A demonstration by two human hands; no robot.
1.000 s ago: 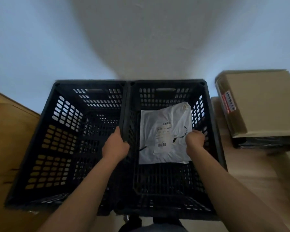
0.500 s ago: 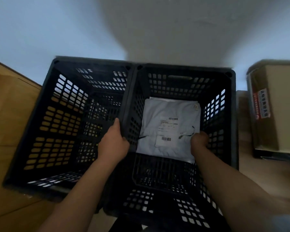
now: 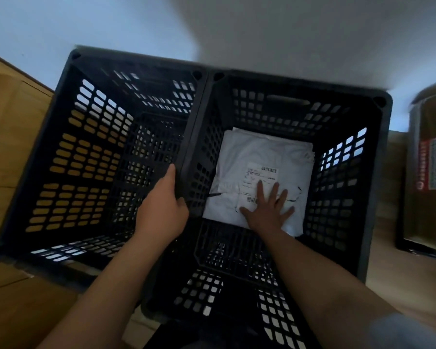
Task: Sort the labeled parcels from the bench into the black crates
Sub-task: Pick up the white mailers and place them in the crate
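Two black perforated crates stand side by side, touching along their shared wall, viewed from above. The left crate (image 3: pixel 68 172) shows no contents in its visible floor area. The right crate (image 3: pixel 337 187) holds a white poly-mailer parcel (image 3: pixel 259 157) lying flat on the crate floor, toward the far half, with what looks like the edge of a second white layer showing beneath its far and right edges; whether this is a separate parcel cannot be told. A printed shipping label (image 3: pixel 261 176) with barcodes faces up on the parcel. The right hand (image 3: pixel 267 210) reaches down into the right crate, palm down, fingers (image 3: pixel 259 191) straight and spread, resting flat on the near part of the parcel and partly covering the label. The left hand (image 3: pixel 161 212) is at the divide between the two crates: its fingers curl over the rim where the crate walls meet, with the thumb on the right-crate side, gripping that edge. Both forearms enter from the bottom of the frame. At the right edge, apart from the crates, a brown cardboard box (image 3: pixel 428 172) with a red-and-white sticker sits on a wooden surface; the image there is blurred and the print unreadable. A brown wooden surface (image 3: pixel 8 137) lies to the left of the crates. A pale wall fills the background.
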